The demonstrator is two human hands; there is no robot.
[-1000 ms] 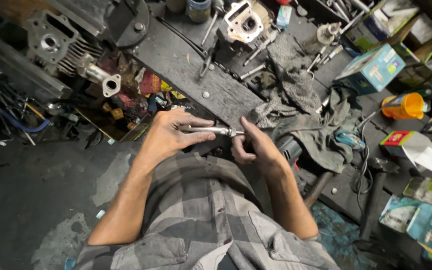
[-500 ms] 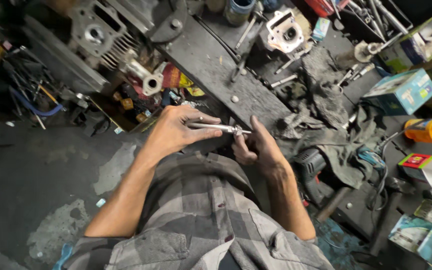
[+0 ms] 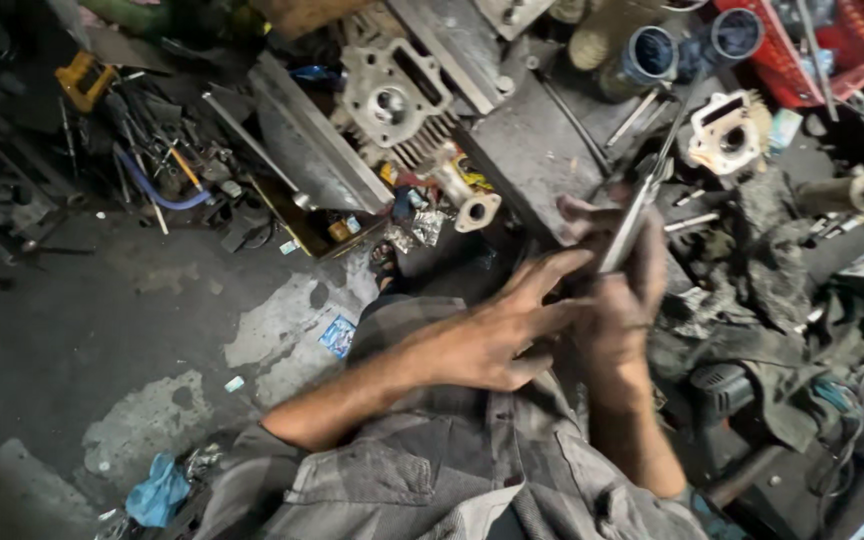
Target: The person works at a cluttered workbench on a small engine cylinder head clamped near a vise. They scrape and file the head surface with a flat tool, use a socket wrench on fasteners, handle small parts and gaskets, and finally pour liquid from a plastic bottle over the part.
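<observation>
**Slim metal rod held in my right hand, over the cluttered worktop**

My right hand (image 3: 617,300) has its fingers (image 3: 592,215) closed round a slim metal rod (image 3: 632,215), which points up and away from me, its top end over the dark worktop (image 3: 532,150). My left hand (image 3: 492,335) lies just beside it with fingers (image 3: 552,270) spread and loose, their tips touching the right hand; whether they reach the rod itself I cannot tell. Both hands hover above my lap in the grey checked shirt (image 3: 452,470). Beyond them a finned cylinder head (image 3: 392,105) sits on the worktop, a pale cylinder block (image 3: 727,135) is to the right, and a red basket (image 3: 842,45) is in the far corner. Grimy rags (image 3: 772,270) lie near my right wrist.
</observation>
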